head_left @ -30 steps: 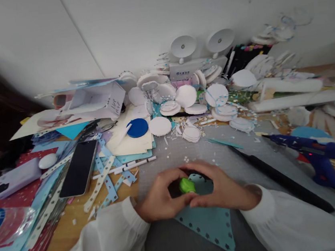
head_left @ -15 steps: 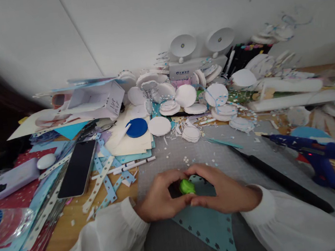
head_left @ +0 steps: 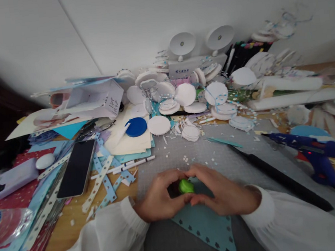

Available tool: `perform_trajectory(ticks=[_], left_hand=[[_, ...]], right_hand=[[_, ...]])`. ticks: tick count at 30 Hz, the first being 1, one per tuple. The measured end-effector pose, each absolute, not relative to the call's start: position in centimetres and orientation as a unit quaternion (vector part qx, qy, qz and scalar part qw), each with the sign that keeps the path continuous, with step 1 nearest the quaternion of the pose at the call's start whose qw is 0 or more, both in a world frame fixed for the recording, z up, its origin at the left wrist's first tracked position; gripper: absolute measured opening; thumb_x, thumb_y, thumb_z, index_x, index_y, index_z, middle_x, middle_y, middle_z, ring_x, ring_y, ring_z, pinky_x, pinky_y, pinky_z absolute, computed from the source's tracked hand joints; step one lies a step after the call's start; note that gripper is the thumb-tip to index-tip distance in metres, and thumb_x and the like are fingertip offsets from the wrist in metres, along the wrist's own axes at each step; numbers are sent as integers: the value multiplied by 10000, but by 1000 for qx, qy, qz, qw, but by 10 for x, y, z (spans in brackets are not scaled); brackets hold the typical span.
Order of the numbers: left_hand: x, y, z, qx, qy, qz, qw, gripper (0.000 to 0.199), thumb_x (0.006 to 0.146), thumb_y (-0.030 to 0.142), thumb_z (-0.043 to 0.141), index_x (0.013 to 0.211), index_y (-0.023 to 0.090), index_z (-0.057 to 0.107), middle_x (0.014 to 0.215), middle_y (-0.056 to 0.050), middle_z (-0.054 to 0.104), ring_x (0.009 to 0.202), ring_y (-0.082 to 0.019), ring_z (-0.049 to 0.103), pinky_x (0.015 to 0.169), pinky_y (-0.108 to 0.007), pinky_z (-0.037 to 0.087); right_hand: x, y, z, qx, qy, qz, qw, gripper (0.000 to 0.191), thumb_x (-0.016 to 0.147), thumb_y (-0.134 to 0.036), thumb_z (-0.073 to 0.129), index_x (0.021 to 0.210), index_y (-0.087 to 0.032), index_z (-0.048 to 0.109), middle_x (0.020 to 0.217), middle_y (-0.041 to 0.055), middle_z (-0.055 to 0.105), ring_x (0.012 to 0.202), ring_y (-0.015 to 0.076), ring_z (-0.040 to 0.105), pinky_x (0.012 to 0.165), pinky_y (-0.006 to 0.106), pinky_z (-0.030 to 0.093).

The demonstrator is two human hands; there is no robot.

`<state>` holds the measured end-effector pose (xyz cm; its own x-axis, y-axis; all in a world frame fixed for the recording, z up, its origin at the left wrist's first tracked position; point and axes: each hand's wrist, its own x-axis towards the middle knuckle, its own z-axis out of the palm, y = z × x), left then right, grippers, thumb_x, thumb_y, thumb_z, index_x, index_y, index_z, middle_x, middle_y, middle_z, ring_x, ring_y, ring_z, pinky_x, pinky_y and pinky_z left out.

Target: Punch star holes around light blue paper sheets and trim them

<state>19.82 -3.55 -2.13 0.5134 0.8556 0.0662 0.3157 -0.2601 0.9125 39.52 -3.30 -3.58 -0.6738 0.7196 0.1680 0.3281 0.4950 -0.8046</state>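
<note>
My left hand (head_left: 160, 195) and my right hand (head_left: 222, 192) meet at the fingertips, curved around a small bright green object (head_left: 186, 186). The left fingers are closed on its left side; the right fingertips press at its right edge. What exactly the green piece is cannot be made out. Beneath both hands lies a teal paper sheet (head_left: 207, 225) with dark flower-shaped marks along its edges, on a grey cutting mat (head_left: 165, 242).
A black-handled tool (head_left: 289, 182) and a blue glue gun (head_left: 312, 149) lie at the right. Phone (head_left: 77, 168), patterned strips (head_left: 105, 181) and papers are at the left. White discs (head_left: 186, 95), a blue disc (head_left: 136, 127) and an open box (head_left: 94, 99) stand behind.
The right fingers have shifted slightly around the green object, and less of the teal paper shows between the hands. The left hand has barely moved.
</note>
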Motion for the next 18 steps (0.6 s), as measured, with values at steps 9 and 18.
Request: perform_trajectory(ticks=[9, 18], left_hand=[[201, -31, -24, 660, 415, 318, 539, 243, 720, 339, 702, 790, 116, 635, 750, -33, 585, 689, -143, 501, 622, -232, 407], [201, -28, -22, 601, 453, 323, 574, 347, 686, 359, 744, 909, 118, 629, 789, -33, 600, 721, -148, 530, 655, -245, 438]], right_hand=[[397, -22, -27, -355, -774, 454, 261, 519, 755, -484, 682, 1155, -204, 505, 1099, 90, 616, 1008, 241, 577, 861, 378, 458], [403, -15, -24, -375, -598, 535, 463, 326, 858, -475, 520, 1096, -254, 494, 1010, 71, 577, 916, 219, 582, 824, 379, 470]])
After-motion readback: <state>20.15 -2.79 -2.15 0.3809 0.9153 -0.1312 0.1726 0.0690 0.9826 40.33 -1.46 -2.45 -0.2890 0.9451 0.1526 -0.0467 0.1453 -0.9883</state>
